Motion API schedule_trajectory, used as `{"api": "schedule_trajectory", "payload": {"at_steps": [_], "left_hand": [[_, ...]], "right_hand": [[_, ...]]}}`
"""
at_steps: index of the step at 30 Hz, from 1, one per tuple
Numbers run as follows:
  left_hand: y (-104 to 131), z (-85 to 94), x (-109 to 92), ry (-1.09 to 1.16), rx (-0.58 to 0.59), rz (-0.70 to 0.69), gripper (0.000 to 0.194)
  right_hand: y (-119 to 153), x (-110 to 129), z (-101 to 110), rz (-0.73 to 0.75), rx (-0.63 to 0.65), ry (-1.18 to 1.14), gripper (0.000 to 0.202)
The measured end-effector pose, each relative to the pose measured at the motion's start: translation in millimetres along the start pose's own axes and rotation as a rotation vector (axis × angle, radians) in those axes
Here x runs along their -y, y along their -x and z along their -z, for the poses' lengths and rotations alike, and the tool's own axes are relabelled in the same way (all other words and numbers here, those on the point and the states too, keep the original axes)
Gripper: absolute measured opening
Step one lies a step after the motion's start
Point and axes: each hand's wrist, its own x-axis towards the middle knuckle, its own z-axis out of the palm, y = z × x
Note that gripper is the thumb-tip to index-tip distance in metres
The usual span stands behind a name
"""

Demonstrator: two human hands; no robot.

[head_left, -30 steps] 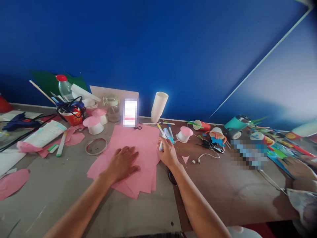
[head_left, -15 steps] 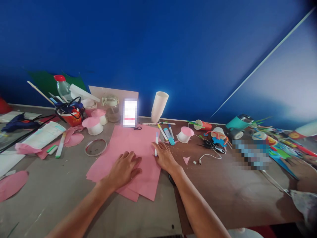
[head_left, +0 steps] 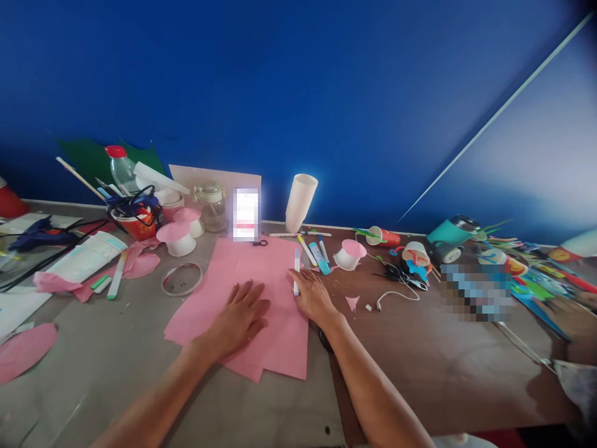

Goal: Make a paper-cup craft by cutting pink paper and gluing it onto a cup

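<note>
Pink paper sheets [head_left: 280, 336] lie overlapping on the table in the middle. My left hand [head_left: 240, 317] rests flat on them, fingers spread, holding nothing. At their right edge is my right hand [head_left: 312, 295], its thumb and fingers around a white marker [head_left: 296, 272] that stands out past the fingertips. Behind the paper a lit phone [head_left: 245, 214] leans upright, with small dark-handled scissors [head_left: 263, 243] at its foot. Below my right wrist a dark object is partly hidden.
Stacked white cups [head_left: 301, 202] stand by the blue wall. Markers [head_left: 306, 250] and a pink-topped cup [head_left: 351, 254] lie right of the paper; a tape roll [head_left: 181, 279] is left. A person's hand [head_left: 566, 317] shows far right.
My left hand has flattened and its fingers have spread on the paper. The top sheet's lower right corner has shifted to the right. The view has moved slightly.
</note>
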Motion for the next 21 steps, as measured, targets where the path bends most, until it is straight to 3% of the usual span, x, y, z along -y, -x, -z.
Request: {"api": "schedule_trajectory", "payload": {"at_steps": [5,10,16,21], "left_hand": [[0,0.7,1,-0.009,0.037,-0.003,0.034],[0,1.5,0,-0.016,0.026,-0.020,0.033],[0,-2.6,2,-0.029,0.035,-0.003,0.034],[-1,0.2,-1,-0.017,0.055,0.008,0.032]], "right_hand": [[-1,-4,0,-0.009,-0.040,-0.032,0.056],[-2,-3,4,-0.040,-0.158,-0.052,0.054],[2,7,-2,0.152,-0.118,-0.113,0.040],[2,7,0,0.090,-0.336,-0.362,0.034]]}}
